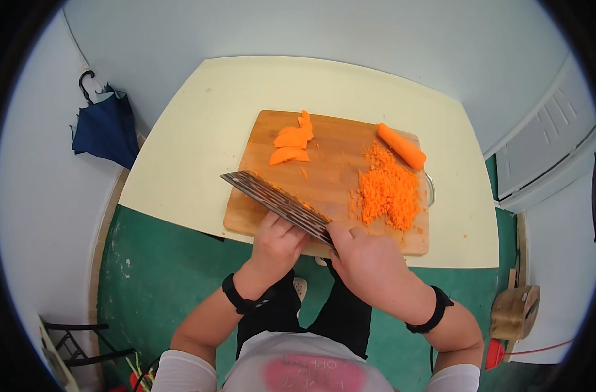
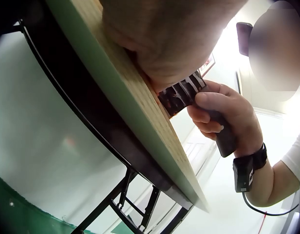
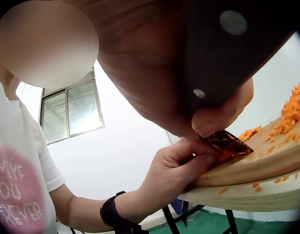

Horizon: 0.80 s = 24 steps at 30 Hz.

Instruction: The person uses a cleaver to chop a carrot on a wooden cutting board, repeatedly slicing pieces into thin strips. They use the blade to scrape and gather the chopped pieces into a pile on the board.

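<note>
My right hand (image 1: 371,264) grips the black handle (image 3: 228,53) of a broad kitchen knife (image 1: 278,204) with a dark, wavy-patterned blade. The blade slants low over the near left part of a wooden cutting board (image 1: 245,212), orange bits along its far edge. My left hand (image 1: 273,245) is bent with its fingertips right at the blade's near side, partly hidden by it; I cannot tell what they hold. Carrot slices (image 1: 291,138) lie at the board's far left. A heap of minced carrot (image 1: 389,196) covers the right side, beside a peeled carrot piece (image 1: 401,145).
The board lies on a pale yellow table (image 1: 180,150), reaching its near edge, with a metal handle (image 1: 430,189) at its right end. A blue umbrella (image 1: 105,127) hangs at the left wall. On the floor at right stands a wooden box-like object (image 1: 515,312).
</note>
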Tool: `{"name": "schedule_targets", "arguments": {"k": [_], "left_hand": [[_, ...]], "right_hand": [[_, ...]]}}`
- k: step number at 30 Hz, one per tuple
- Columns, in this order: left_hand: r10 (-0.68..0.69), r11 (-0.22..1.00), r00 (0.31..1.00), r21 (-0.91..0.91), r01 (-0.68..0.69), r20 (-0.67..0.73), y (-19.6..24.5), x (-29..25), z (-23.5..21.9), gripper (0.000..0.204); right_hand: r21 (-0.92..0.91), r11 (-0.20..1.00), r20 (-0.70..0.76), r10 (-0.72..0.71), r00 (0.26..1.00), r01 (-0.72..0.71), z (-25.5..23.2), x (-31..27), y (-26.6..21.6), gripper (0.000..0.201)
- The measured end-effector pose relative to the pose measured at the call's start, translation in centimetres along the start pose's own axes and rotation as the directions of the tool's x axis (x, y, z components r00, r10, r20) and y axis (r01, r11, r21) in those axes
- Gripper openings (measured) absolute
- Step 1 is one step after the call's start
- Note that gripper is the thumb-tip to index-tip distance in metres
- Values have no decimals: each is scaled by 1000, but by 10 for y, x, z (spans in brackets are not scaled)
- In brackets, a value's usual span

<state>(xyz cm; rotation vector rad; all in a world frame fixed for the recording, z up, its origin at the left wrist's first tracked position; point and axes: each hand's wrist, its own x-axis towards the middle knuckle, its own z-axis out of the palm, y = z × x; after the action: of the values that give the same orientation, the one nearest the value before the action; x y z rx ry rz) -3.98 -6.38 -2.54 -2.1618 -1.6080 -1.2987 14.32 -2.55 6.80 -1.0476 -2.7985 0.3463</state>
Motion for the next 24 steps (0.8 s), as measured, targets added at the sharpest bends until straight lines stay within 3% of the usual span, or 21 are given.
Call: {"name": "schedule_targets", "arguments": {"k": [7, 9, 10, 15, 21, 22, 24], "left_hand": [[45, 999, 995, -22, -47, -87, 2, 6, -1, 25], [43, 999, 995, -25, -45, -95, 2, 5, 0, 25], [47, 998, 994, -35, -51, -96, 2, 5, 1, 25], [-26, 1000, 999, -5, 26, -29, 6, 9, 0, 21], [-86, 995, 989, 54, 80, 122, 6, 9, -6, 26], [-109, 993, 984, 57, 102, 144, 5, 10, -5, 26], [-119, 992, 980, 56, 112, 160, 8, 15, -8, 25]], "right_hand": [[-10, 1000, -7, -5, 1000, 5, 3, 4, 3, 24], [61, 993, -152, -93, 984, 104, 6, 4, 6, 15], [65, 991, -148, -103, 984, 113, 3, 6, 9, 15], [483, 875, 12, 31, 999, -33, -21, 15, 38, 27], [538, 824, 290, 14, 957, -175, -37, 26, 63, 33], [552, 812, 313, 7, 950, -188, -36, 27, 65, 33], [491, 867, 243, -46, 969, -82, -31, 26, 64, 36]]}}
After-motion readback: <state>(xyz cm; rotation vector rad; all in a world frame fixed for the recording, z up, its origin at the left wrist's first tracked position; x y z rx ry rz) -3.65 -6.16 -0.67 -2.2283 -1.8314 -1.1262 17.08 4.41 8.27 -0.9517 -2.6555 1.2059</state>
